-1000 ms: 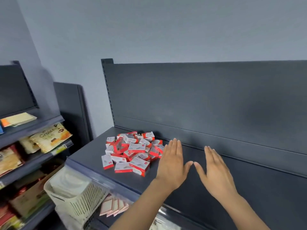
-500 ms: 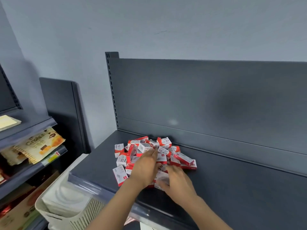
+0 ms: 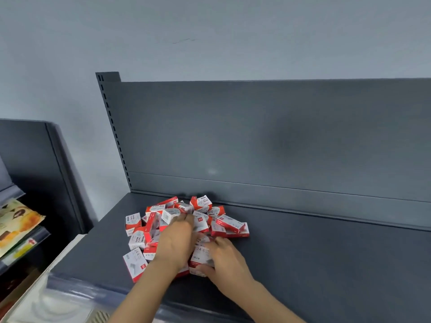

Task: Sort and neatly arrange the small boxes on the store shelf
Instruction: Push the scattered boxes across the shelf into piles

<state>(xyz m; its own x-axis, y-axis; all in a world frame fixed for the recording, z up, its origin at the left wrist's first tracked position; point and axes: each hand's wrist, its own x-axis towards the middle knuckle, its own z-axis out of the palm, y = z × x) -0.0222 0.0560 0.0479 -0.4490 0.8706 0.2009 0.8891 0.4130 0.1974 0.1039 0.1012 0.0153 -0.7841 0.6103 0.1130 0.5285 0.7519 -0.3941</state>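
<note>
A loose heap of small red-and-white boxes [image 3: 225,224] lies on the dark grey shelf [image 3: 326,264], left of its middle and near the back panel. My left hand [image 3: 175,243] rests palm-down on top of the heap, its blurred fingertips curled at a white box [image 3: 170,215]. My right hand [image 3: 227,264] is at the heap's front right and grips a red-and-white box marked 24/6 [image 3: 201,254] between thumb and fingers. One box [image 3: 134,264] lies apart at the front left.
The shelf's upright back panel [image 3: 256,136] rises behind the heap. A white plastic basket [image 3: 46,306] stands below the shelf's front left edge. To the left, a neighbouring rack holds snack packets [image 3: 16,222].
Both hands have moved left from the bare shelf into the heap. The boxes have been pushed closer together and toward the right, and my right hand has closed on one.
</note>
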